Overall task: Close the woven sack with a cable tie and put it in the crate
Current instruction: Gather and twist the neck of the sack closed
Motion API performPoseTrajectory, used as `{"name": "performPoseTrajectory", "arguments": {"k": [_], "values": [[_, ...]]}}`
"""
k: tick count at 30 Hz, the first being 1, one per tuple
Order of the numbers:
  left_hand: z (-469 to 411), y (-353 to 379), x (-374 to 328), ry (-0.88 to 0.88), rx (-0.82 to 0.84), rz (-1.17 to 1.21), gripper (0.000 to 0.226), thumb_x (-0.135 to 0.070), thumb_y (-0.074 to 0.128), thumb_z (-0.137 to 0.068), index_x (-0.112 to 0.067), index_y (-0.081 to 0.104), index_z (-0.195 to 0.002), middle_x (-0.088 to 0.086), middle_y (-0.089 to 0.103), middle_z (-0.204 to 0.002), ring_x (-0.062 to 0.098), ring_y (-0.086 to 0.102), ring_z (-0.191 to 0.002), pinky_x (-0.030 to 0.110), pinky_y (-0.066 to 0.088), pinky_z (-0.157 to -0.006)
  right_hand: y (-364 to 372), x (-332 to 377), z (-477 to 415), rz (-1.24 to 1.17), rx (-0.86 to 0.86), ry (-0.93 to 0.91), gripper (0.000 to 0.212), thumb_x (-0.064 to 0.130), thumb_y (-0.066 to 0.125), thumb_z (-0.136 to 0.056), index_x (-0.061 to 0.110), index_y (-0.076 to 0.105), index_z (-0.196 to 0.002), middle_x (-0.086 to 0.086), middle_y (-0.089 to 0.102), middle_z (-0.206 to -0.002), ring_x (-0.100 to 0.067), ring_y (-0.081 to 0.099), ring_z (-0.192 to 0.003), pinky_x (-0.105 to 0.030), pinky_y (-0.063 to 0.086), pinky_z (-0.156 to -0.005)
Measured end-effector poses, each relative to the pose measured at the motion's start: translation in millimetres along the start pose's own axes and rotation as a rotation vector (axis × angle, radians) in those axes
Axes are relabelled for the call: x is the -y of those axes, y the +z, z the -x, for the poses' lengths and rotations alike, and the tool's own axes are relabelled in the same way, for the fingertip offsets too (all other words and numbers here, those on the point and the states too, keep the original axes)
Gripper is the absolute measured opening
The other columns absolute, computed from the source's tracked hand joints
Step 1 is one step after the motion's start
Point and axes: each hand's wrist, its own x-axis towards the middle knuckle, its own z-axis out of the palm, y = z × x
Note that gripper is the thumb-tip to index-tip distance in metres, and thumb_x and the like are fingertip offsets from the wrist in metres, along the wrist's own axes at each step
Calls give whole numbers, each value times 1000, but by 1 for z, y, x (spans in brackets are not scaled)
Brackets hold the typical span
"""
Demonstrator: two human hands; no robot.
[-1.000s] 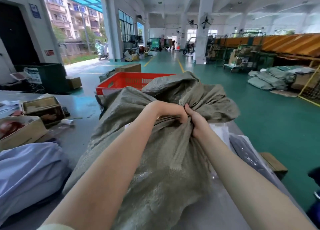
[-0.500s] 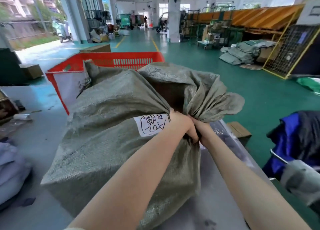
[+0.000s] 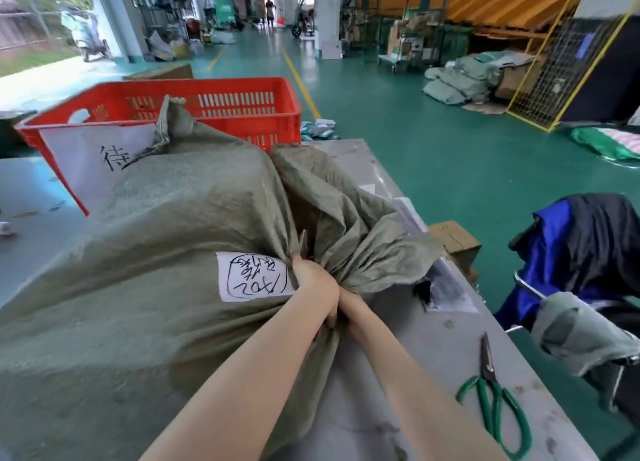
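Grey-green woven plastic sack [image 3: 145,287] lies bulging on the grey metal table [image 3: 408,384], filling most of what I see, its long axis running from the near left up toward the far right, where the mouth is bunched into a neck. I have both hands clenched on that neck: my left hand [image 3: 317,284] is fisted tight around the gathered fabric, and my right hand [image 3: 349,310] is pressed against it just below, fingers curled closed into the same bunch. Loose fabric flares out beyond my grip toward the table's right edge. I cannot make out a cable tie anywhere around the neck.

A white paper label with black handwriting [image 3: 254,276] sits on the sack just left of my left hand. Behind the sack, touching or nearly touching its far end, stands the red slotted plastic crate [image 3: 221,103], with a white handwritten sheet [image 3: 93,155] on its near wall, partly covered by a raised corner of the sack. Near the table's right edge lie green-handled scissors [image 3: 493,401], closed, well apart from my hands. A blue and black garment [image 3: 568,249] hangs off to the right, over the green floor [image 3: 433,155].
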Motion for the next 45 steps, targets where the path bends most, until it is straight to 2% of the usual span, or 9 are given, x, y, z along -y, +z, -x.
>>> {"name": "performPoseTrajectory", "arguments": {"k": [3,8,12,16,24,32,36,40,45], "values": [[-7,14,8,-62,9,84,85,-66,52,-74,-15,38,-141,7,43,-146,26,35,-139,47,10,-116,1,-13,7,-63,173,-128,69,54,37,-87,16,31,-144,-13,28,-153,-43,18,-141,-62,16,-111],[-14,43,16,-191,-194,132,37,-33,43,-90,-21,57,-122,0,62,-124,20,52,-121,45,16,-112,8,-26,18,-591,264,-113,53,42,68,-67,16,65,-113,-10,67,-114,-27,57,-106,-40,42,-96],[-12,52,28,-209,-221,185,28,-27,47,-88,-22,61,-111,-2,67,-114,19,57,-113,46,16,-112,-19,-64,0,-1197,251,-214,107,44,86,-36,18,48,-132,-12,50,-136,-34,44,-125,-54,30,-103],[-17,62,40,-253,-196,184,30,-27,49,-86,-22,62,-112,-2,67,-115,19,57,-113,47,16,-112,-39,-64,-11,-1466,240,-356,93,59,69,-59,21,43,-140,-13,48,-141,-37,42,-130,-58,30,-107],[-29,56,33,-256,-70,106,38,-25,46,-90,-19,54,-126,3,56,-134,28,45,-129,55,11,-113,-54,31,-7,-1163,46,-194,57,41,33,-95,6,76,-81,-17,75,-85,-31,57,-96,-43,31,-108],[-34,59,16,-129,-54,-96,42,-20,35,-97,-18,45,-138,4,42,-148,35,23,-143,63,8,-110,-65,2,-34,-570,-497,-71,50,24,47,-92,-2,43,-135,-19,51,-137,-36,51,-122,-43,44,-100],[-30,55,16,-126,3,-134,44,-24,35,-98,-16,40,-141,6,35,-152,35,18,-144,63,8,-111,-69,-36,-18,-387,-413,60,34,27,53,-91,8,50,-119,-13,58,-99,-31,58,-88,-41,50,-71],[-17,31,9,-272,79,-210,64,-39,38,-94,-9,21,-148,19,22,-155,42,17,-143,65,12,-112,-98,-21,-16,-241,-350,17,35,33,50,-91,10,49,-117,-14,53,-104,-30,57,-83,-40,52,-67],[22,-27,-41,35,-260,-88,58,-36,42,-91,-9,34,-142,16,37,-144,36,35,-134,54,27,-108,-124,-23,-9,-48,-364,-1,38,38,52,-88,5,59,-106,-13,65,-93,-26,63,-74,-33,56,-66]]}}
